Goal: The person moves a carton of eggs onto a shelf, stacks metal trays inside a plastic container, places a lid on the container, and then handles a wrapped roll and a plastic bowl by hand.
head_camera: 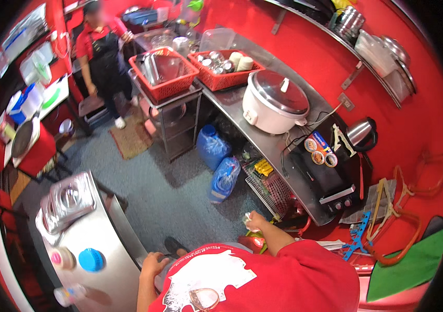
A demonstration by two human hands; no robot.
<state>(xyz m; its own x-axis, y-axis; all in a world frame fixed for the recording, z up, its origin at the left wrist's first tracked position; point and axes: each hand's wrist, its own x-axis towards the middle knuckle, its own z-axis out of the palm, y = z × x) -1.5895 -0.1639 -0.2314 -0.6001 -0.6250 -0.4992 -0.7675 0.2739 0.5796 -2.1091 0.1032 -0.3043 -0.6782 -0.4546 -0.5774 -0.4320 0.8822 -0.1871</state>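
My right hand (pixel 255 222) is closed around a small crumpled white item (pixel 247 219), perhaps paper or cloth, held out over the floor near the steel counter. Bent fingers of my left hand (pixel 154 264) rest beside my grey trousers, near the edge of the steel table (pixel 117 269); whether they grip anything cannot be told. On that table are a stack of shiny metal trays or lids (pixel 69 199), a blue-lidded container (pixel 91 260), a jar with a pink-marked lid (pixel 62 258) and a clear plastic bottle (pixel 69 295) lying on its side.
A co-worker in a dark apron (pixel 106 54) stands at the far left. The steel counter (pixel 268 150) holds a rice cooker (pixel 272 105), a black oven (pixel 311 175), an electric kettle (pixel 361 132) and a red basket (pixel 221 82). Blue containers (pixel 225 179) stand on the floor. Hangers (pixel 381 210) lie at right.
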